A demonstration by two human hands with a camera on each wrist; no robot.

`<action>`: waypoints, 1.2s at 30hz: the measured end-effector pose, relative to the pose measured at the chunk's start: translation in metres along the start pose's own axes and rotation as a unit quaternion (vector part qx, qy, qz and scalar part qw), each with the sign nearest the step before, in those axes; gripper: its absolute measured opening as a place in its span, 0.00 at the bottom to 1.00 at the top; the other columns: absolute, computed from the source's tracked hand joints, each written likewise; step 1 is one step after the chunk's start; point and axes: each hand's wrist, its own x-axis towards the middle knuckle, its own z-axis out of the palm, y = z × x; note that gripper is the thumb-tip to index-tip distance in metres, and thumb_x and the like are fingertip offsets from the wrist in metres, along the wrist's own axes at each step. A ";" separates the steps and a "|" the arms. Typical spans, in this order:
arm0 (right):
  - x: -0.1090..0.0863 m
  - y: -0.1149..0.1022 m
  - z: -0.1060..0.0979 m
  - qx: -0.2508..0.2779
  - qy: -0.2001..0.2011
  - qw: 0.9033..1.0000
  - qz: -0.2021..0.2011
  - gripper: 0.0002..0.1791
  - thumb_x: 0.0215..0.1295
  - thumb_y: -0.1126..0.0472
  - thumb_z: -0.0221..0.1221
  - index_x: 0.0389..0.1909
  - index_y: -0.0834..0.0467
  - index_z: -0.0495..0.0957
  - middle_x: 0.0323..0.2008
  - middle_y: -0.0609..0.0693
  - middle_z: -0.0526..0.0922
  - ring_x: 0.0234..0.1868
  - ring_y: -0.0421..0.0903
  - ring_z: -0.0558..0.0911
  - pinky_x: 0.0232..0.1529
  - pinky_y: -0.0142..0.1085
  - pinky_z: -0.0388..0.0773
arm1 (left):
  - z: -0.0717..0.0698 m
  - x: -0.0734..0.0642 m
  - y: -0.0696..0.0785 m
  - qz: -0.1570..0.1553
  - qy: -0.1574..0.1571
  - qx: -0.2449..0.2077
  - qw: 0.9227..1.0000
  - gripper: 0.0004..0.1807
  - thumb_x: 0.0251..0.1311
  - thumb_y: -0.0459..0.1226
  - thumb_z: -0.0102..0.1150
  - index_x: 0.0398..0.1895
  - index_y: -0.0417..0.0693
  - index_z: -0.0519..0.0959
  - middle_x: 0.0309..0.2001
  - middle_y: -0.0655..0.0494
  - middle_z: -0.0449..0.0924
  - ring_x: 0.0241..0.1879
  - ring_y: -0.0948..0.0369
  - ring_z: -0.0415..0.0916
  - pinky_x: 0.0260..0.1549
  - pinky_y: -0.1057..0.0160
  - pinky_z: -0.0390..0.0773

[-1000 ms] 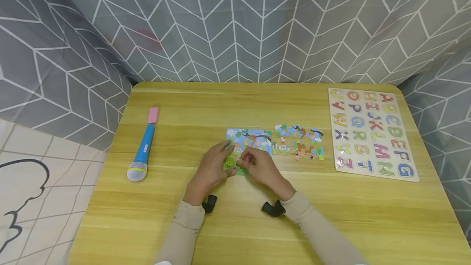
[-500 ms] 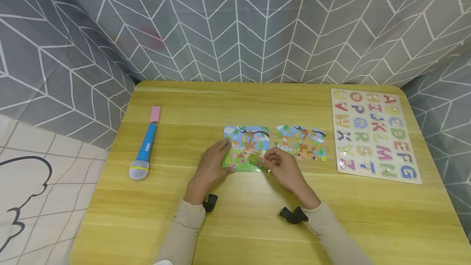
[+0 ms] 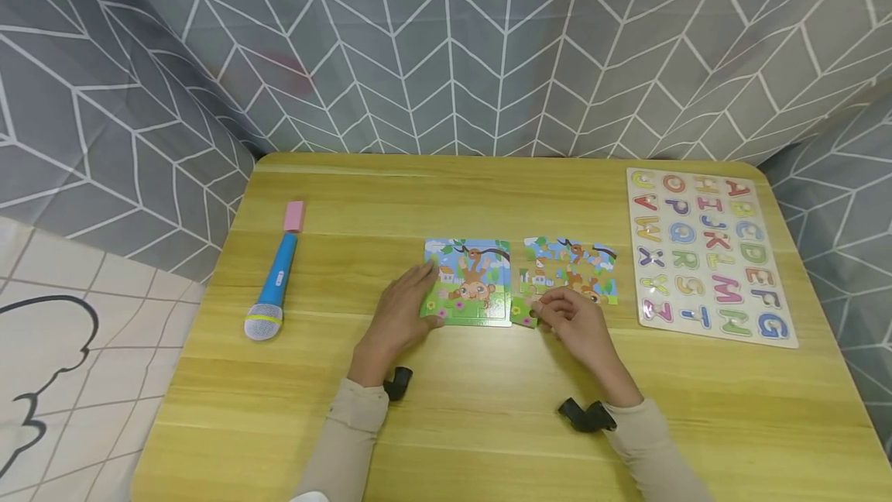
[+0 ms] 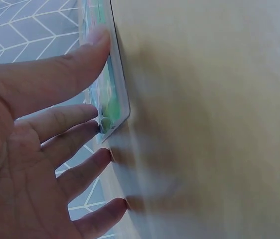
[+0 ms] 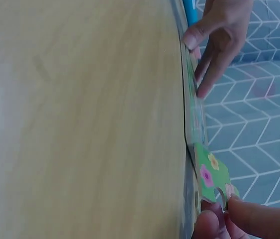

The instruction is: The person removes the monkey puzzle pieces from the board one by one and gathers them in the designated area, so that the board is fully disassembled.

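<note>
My right hand point(image 3: 573, 325) pinches a green puzzle piece point(image 3: 523, 311) with flowers on it. That piece is just right of the puzzle board's lower right corner, and in the right wrist view its flowered face and notch show above the fingertips. The puzzle board point(image 3: 474, 249) carries a monkey picture and lies flat on the table. My left hand point(image 3: 399, 310) rests at the board's left edge with fingers spread and thumb on the lower left part. Several loose puzzle pieces point(image 3: 605, 256) lie to the right, partly behind my right hand.
An alphabet board point(image 3: 712, 256) with coloured letters lies at the table's right. On the left are a blue toy microphone point(image 3: 279, 273) and a pink block point(image 3: 294, 216). A grey patterned curtain point(image 3: 474, 53) hangs behind the wooden table point(image 3: 460, 424).
My right hand has moved right from over the board, taking the green puzzle piece off its lower part to beside the loose pieces. My left hand has stayed at the board's left edge.
</note>
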 end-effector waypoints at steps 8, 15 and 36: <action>0.000 0.001 -0.011 -0.038 0.011 0.999 0.008 0.09 0.70 0.60 0.62 0.41 0.63 0.83 0.31 0.57 0.88 0.25 0.40 0.82 0.28 0.28 0.79 | -0.003 0.001 0.000 0.001 -0.002 0.000 1.000 0.47 0.55 0.39 0.73 0.77 0.45 0.60 0.81 0.53 0.51 0.81 0.47 0.48 0.78 0.38 0.51; 0.001 -0.002 -0.010 -0.052 0.025 0.998 0.010 0.10 0.71 0.60 0.61 0.41 0.65 0.84 0.31 0.58 0.88 0.23 0.38 0.81 0.25 0.27 0.78 | -0.003 0.001 0.000 0.001 -0.003 -0.001 1.000 0.47 0.55 0.39 0.73 0.77 0.44 0.60 0.81 0.54 0.51 0.81 0.47 0.48 0.78 0.38 0.51; -0.003 -0.005 -0.005 -0.098 0.044 0.994 -0.006 0.07 0.69 0.60 0.63 0.40 0.60 0.85 0.33 0.55 0.86 0.29 0.39 0.80 0.32 0.27 0.77 | -0.001 0.001 0.000 0.007 0.006 -0.002 1.000 0.46 0.54 0.38 0.74 0.76 0.44 0.62 0.81 0.52 0.52 0.80 0.46 0.50 0.77 0.37 0.53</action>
